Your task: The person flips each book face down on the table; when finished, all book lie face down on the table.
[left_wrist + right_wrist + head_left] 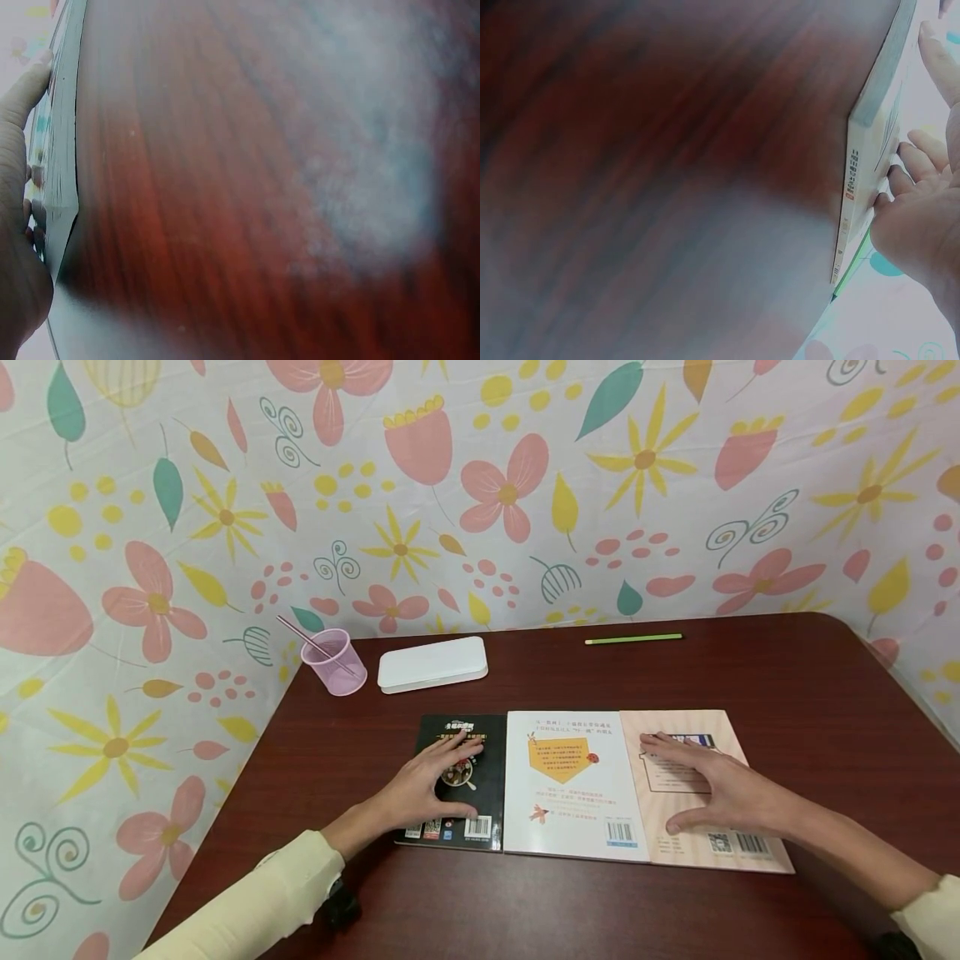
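Observation:
Three books lie side by side with their back covers up. My left hand [427, 781], fingers extended, rests on the black book [480, 777] at the left. In the middle is a white book [573, 802] with a yellow arrow-shaped panel; neither hand lies over it. My right hand [720, 785] rests with straight fingers on the beige book [690, 847] at the right, partly hiding its printed box. In the left wrist view, page edges [64, 150] show beside the hand. In the right wrist view, the beige book's lettered spine [849, 180] is visible below the fingers.
Behind the books stand a pink cup [335, 664] holding a thin stick [307, 637] and a white case [432, 664]. A green pencil [633, 639] lies near the far edge of the dark wooden table [540, 910]. Flower-patterned cloth [465, 527] hangs behind.

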Tool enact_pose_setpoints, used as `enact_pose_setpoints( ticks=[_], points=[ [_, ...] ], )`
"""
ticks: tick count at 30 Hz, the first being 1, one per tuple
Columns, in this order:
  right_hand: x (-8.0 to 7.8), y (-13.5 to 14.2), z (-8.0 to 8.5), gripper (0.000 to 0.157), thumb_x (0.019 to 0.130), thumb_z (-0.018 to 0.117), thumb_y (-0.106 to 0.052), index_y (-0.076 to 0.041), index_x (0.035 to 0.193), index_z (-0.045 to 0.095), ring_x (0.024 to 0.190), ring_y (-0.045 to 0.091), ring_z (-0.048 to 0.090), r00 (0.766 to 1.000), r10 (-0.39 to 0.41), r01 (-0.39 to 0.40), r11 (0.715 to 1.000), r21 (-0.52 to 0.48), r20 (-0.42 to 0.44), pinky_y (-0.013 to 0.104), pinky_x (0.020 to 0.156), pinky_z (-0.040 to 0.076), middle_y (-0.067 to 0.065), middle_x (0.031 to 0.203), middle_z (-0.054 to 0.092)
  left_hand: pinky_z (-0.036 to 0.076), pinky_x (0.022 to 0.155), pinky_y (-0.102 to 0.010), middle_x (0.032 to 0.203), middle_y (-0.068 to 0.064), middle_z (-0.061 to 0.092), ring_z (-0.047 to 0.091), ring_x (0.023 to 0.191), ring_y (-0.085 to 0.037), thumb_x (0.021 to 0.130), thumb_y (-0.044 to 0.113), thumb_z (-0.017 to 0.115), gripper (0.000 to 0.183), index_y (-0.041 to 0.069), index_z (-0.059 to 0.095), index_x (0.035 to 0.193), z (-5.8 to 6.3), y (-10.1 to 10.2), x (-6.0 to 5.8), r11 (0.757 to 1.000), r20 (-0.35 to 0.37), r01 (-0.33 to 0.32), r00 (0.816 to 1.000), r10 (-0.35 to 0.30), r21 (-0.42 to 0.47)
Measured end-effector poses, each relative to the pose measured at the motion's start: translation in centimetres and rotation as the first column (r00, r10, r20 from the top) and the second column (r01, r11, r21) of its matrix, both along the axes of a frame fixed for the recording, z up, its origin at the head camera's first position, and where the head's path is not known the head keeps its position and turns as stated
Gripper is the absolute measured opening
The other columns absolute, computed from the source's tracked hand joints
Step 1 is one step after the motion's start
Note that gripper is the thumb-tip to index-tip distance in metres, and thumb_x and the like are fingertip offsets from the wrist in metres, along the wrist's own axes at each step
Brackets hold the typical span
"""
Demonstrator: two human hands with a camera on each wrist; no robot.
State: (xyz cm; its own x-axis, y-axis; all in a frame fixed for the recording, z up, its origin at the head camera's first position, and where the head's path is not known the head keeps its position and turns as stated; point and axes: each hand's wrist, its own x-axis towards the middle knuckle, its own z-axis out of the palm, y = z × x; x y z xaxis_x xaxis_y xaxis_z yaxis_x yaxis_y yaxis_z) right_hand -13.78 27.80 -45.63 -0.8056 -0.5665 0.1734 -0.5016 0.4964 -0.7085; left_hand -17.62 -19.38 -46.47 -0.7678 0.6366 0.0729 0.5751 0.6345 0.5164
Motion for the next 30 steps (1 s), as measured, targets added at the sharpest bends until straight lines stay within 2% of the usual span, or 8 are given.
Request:
enact_pose_setpoints(
  ticks=[6, 16, 25, 30],
  points=[
    [0.04, 0.13, -0.05, 0.106, 0.070, 0.095, -0.046, -0.002, 0.155, 0.051, 0.150, -0.014, 0.017, 1.000, -0.004, 0.004, 1.000, 0.012, -0.002, 0.000, 0.107, 0.021, 0.023, 0.162, 0.045, 0.028, 0.123, -0.063, 0.172, -0.010, 0.032, 0.026, 0.159, -0.032, 0.081, 0.059, 0.089, 0.099, 0.024, 0.046, 0.163, 0.05, 0.00, 0.02, 1.000, -0.015, 0.012, 1.000, -0.012, -0.001],
    [0.05, 0.27, -0.11, 0.104, 0.071, 0.096, -0.044, -0.004, 0.156, 0.051, 0.151, -0.013, 0.017, 1.000, -0.009, 0.009, 1.000, 0.007, 0.006, 0.000, 0.108, 0.021, 0.019, 0.163, 0.045, 0.030, 0.120, -0.067, 0.173, -0.010, 0.030, 0.027, 0.159, -0.033, 0.081, 0.060, 0.088, 0.099, 0.026, 0.044, 0.164, 0.14, -0.12, 0.08, 1.000, -0.012, 0.011, 1.000, -0.011, 0.000],
    [0.16, 0.70, -0.24, 0.102, 0.072, 0.096, -0.040, -0.004, 0.156, 0.051, 0.152, -0.012, 0.017, 1.000, 0.003, -0.003, 1.000, -0.008, -0.026, 0.001, 0.108, 0.022, -0.009, 0.168, 0.037, 0.028, 0.122, -0.064, 0.173, -0.008, 0.030, 0.026, 0.159, -0.031, 0.081, 0.060, 0.088, 0.101, 0.025, 0.044, 0.164, 0.09, -0.25, 0.01, 1.000, -0.019, 0.014, 1.000, -0.014, -0.008],
    [0.27, 0.95, -0.27, 0.101, 0.072, 0.097, -0.037, -0.001, 0.154, 0.052, 0.152, -0.012, 0.018, 0.999, 0.015, -0.016, 1.000, -0.018, -0.043, 0.001, 0.108, 0.022, -0.018, 0.167, 0.037, 0.029, 0.122, -0.063, 0.173, -0.006, 0.030, 0.026, 0.160, -0.029, 0.081, 0.059, 0.089, 0.101, 0.026, 0.043, 0.165, 0.07, -0.38, 0.06, 1.000, -0.011, 0.009, 1.000, -0.009, -0.008]
  ],
)
